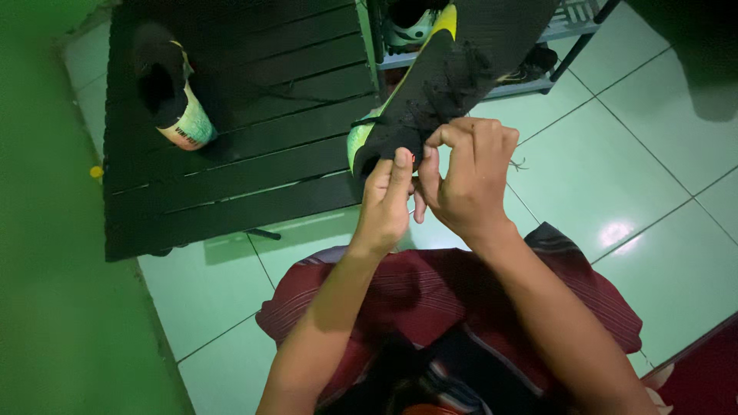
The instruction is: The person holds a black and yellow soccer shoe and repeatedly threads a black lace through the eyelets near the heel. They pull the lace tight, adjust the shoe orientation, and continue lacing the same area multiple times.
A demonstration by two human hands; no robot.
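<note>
Black slatted surface (231,146) is filling the frame from nine to twelve o'clock, carrying one black shoe (171,96). A second black-and-yellow shoe (430,84) is angling its long axis toward one o'clock, directly beyond both hands. The right hand (469,180) is pinching its laces (450,96); the left hand (388,204), fingers closed, is gripping the collar.

second shoe (173,96) on table (254,177), left of held shoe (438,84)
</note>
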